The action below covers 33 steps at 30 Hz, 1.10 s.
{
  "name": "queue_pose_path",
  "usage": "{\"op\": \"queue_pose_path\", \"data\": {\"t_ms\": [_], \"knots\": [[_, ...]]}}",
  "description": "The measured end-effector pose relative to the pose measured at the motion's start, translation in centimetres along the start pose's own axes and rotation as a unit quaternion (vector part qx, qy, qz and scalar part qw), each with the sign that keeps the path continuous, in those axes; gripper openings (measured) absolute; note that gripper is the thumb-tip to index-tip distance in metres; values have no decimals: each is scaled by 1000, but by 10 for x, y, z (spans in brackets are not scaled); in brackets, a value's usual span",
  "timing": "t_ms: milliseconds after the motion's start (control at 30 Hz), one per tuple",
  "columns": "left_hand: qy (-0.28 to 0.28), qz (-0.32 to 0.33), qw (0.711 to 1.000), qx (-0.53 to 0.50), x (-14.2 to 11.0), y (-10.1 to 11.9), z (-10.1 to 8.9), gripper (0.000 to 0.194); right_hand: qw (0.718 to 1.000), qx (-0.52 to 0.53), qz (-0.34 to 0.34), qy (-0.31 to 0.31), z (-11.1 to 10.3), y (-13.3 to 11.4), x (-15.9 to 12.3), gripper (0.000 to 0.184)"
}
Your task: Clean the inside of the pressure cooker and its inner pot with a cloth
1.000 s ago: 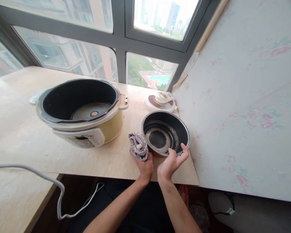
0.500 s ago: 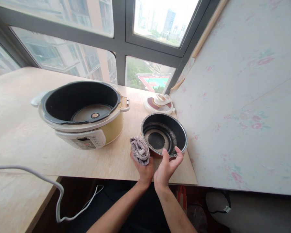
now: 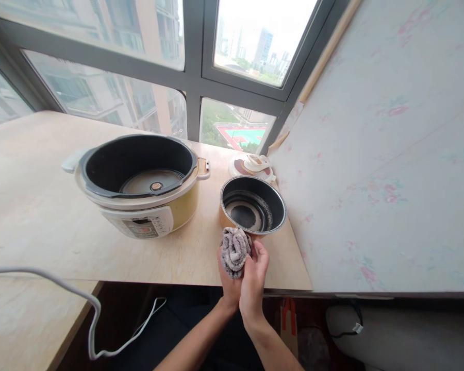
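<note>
A bunched grey-purple cloth (image 3: 235,251) is held in front of me, close to the counter's front edge. My left hand (image 3: 229,283) grips it from below and behind, with most of its fingers hidden. From the right side my right hand (image 3: 255,268) is closed against the same cloth, thumb on it and fingers curled. Just beyond stands the round inner pot (image 3: 252,206), black inside with a pale ring on its bottom, no hand on its rim. To the left sits the cooker body (image 3: 147,206), lidless, its dark cavity showing a small round sensor in the floor.
Behind the pot lies the white-and-red lid (image 3: 251,166) by the wall. A floral-papered wall (image 3: 371,154) bounds the counter (image 3: 201,257) on the right, and windows (image 3: 147,103) the back. A white cord (image 3: 73,293) runs along the lower left.
My right hand has let go of the pot's rim and moved left onto the cloth. The cloth has shifted right in front of the pot. The view has tilted slightly.
</note>
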State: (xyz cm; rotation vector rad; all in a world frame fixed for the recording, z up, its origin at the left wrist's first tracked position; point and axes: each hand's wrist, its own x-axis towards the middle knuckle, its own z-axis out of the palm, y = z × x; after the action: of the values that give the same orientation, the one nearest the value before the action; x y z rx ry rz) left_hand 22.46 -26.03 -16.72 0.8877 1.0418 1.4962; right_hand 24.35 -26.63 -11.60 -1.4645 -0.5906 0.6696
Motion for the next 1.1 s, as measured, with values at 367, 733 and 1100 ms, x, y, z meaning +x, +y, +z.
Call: {"op": "queue_pose_path", "data": {"t_ms": [367,733,1100], "knots": [[-202,119,969,80,-5,60,-11,53,986,-39,-46,-156,-61,-4,-22,92],[-448,-13,891,70,-10,102,10,79,998,-48,-41,0,-123,-28,18,70],[-84,-21,990,107,59,93,10,35,939,-266,-151,159,-143,-42,126,67]]}}
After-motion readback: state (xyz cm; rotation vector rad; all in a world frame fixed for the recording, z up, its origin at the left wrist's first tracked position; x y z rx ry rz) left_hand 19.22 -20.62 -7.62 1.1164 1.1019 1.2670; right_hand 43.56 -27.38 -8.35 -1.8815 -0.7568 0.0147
